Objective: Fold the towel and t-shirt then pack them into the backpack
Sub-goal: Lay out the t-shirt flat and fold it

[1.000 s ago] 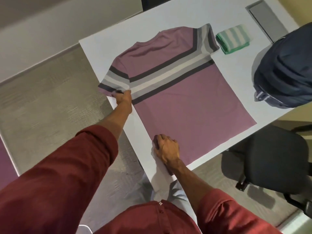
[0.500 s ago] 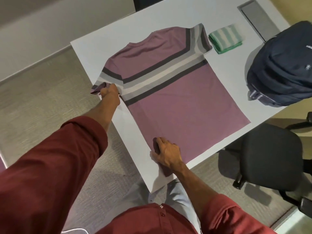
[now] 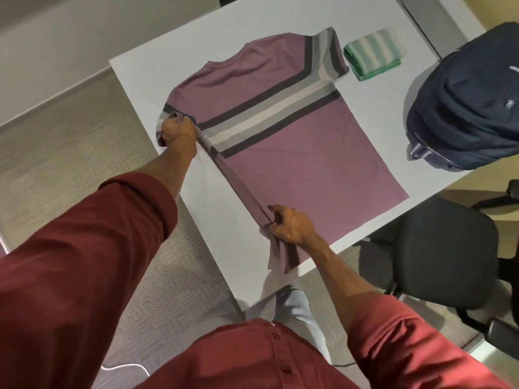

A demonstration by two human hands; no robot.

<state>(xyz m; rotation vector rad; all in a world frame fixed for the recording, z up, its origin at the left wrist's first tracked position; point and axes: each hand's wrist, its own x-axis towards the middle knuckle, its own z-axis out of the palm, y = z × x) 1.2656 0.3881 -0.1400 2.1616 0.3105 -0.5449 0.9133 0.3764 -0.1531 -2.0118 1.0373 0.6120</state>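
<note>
A mauve t-shirt [image 3: 303, 153] with grey, cream and dark stripes lies spread on the white table [image 3: 179, 57]. My left hand [image 3: 178, 133] grips its near sleeve, bunched and lifted off the table. My right hand [image 3: 290, 224] pinches the hem corner on the same side, and the shirt's left edge is raised between the two hands. A folded green-and-white striped towel [image 3: 373, 56] lies beyond the far sleeve. The dark navy backpack [image 3: 469, 108] rests on the table's right end, apparently zipped.
A grey rectangular panel [image 3: 432, 21] sits in the table's far right corner. A black office chair [image 3: 438, 256] stands right of the table's near edge. Carpeted floor lies to the left. Bare table surface shows left of the shirt.
Both hands have closed on the shirt's left edge and lifted it. The sleeve is drawn in over the chest stripes and the hem corner is gathered up.
</note>
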